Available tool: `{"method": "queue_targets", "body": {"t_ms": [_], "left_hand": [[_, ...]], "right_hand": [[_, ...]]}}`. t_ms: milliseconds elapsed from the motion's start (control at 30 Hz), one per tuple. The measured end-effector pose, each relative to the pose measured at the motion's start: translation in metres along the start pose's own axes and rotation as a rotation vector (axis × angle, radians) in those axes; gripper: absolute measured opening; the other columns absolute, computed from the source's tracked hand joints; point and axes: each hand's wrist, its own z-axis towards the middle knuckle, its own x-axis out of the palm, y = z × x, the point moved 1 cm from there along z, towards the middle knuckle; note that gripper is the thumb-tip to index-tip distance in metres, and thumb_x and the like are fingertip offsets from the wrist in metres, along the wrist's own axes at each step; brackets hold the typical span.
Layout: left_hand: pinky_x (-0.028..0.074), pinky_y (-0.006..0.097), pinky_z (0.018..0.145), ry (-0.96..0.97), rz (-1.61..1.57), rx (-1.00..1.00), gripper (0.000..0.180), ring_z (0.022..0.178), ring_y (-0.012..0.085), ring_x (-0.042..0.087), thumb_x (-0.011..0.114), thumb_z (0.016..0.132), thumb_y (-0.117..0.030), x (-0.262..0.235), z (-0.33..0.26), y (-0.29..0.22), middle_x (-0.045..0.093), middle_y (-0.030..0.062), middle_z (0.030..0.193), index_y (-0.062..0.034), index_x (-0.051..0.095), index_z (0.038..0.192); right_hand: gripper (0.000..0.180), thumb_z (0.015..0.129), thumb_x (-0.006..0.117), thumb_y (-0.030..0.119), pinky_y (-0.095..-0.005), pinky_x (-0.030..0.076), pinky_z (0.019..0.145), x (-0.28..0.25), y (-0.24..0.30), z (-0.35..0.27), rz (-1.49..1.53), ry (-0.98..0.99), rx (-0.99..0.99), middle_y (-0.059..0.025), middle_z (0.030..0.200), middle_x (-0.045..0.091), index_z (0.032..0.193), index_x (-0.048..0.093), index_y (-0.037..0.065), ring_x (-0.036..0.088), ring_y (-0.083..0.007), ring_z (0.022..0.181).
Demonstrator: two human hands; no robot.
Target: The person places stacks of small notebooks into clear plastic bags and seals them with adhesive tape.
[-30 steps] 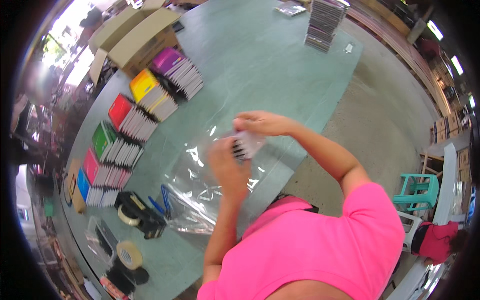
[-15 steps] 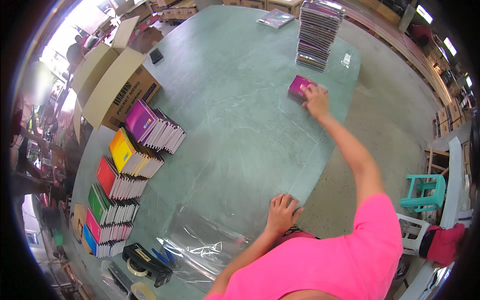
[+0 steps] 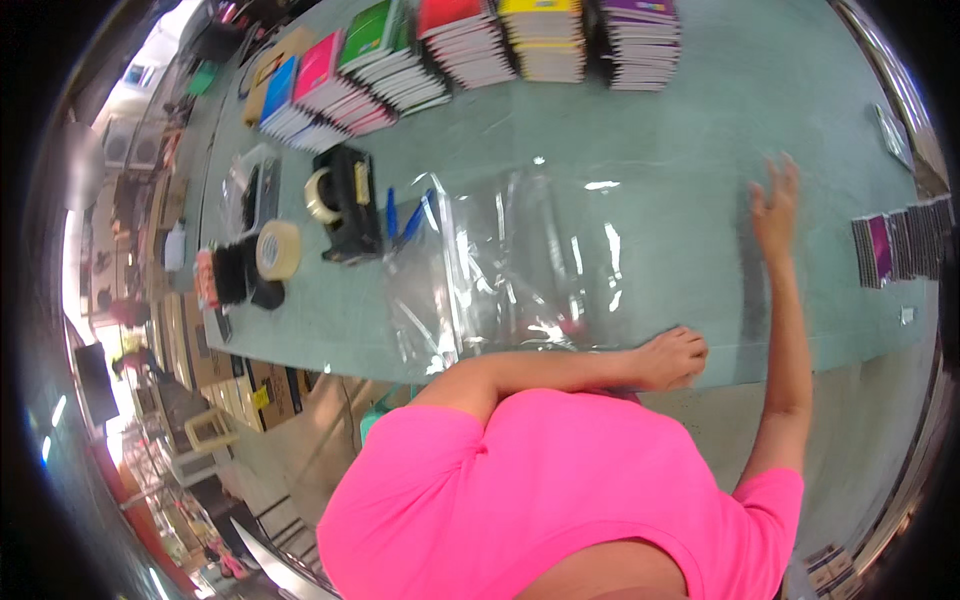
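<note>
1. A pale green table fills the upper and centre frame; a workshop floor with boxes and stools shows at lower left.
2. Clear plastic bags lie flat at frame centre, near the table's near edge.
3. The left hand rests at the table's near edge, right of centre. Its fingers are curled loosely and it touches the right end of the clear plastic bags. It grips nothing that can be seen.
4. The right hand is raised over the bare table at upper right, fingers spread wide, empty. It is blurred.
5. A row of dark booklets stands at the right edge of the frame, just beyond the right hand.
6. Stacks of coloured notebooks run along the top edge.
7. A black tape dispenser sits left of the bags, with blue pens just beside it.
8. A roll of tan tape lies further left.
</note>
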Motion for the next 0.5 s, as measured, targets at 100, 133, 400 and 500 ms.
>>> {"method": "queue_targets", "body": {"t_ms": [100, 133, 400, 500], "left_hand": [[0.044, 0.039, 0.078, -0.167, 0.182, -0.17, 0.013, 0.088, 0.0294, 0.055, 0.059, 0.073, -0.012, -0.072, -0.01, -0.005, 0.058, 0.0109, 0.083, -0.0076, 0.06, 0.086], [0.045, 0.039, 0.075, -0.391, 0.298, -0.146, 0.013, 0.084, 0.0296, 0.057, 0.058, 0.073, -0.008, -0.109, -0.024, -0.008, 0.059, 0.0114, 0.079, -0.0077, 0.062, 0.086], [0.037, 0.046, 0.089, -0.607, 0.824, -0.822, 0.049, 0.105, 0.0377, 0.048, 0.058, 0.082, -0.04, -0.2, -0.255, 0.003, 0.049, 0.0214, 0.118, -0.0038, 0.054, 0.115], [0.03, 0.048, 0.097, -0.664, 0.718, -0.838, 0.061, 0.115, 0.0408, 0.039, 0.053, 0.084, -0.049, -0.185, -0.291, 0.004, 0.039, 0.0256, 0.127, -0.0041, 0.047, 0.125]], "right_hand": [[0.035, 0.086, 0.052, 0.013, -0.0425, 0.03, 0.103, 0.017, 0.166, -0.004, 0.54, 0.141, -0.16, -0.0192, 0.132, 0.043, 0.119, 0.052, 0.005, 0.037, -0.0375, 0.124], [0.036, 0.086, 0.051, 0.013, -0.0414, 0.03, 0.103, 0.035, 0.194, -0.023, 0.66, 0.191, -0.204, -0.019, 0.133, 0.042, 0.121, 0.051, 0.006, 0.036, -0.0367, 0.125], [0.043, 0.089, 0.048, 0.028, -0.0492, 0.02, 0.107, 0.054, 0.275, -0.073, 0.376, 0.515, -0.604, -0.0097, 0.141, 0.034, 0.13, 0.044, 0.014, 0.026, -0.0323, 0.132], [0.042, 0.089, 0.047, 0.028, -0.0509, 0.017, 0.107, 0.047, 0.292, -0.071, 0.41, 0.58, -0.503, -0.0127, 0.141, 0.032, 0.128, 0.045, 0.012, 0.023, -0.0348, 0.133]]}}
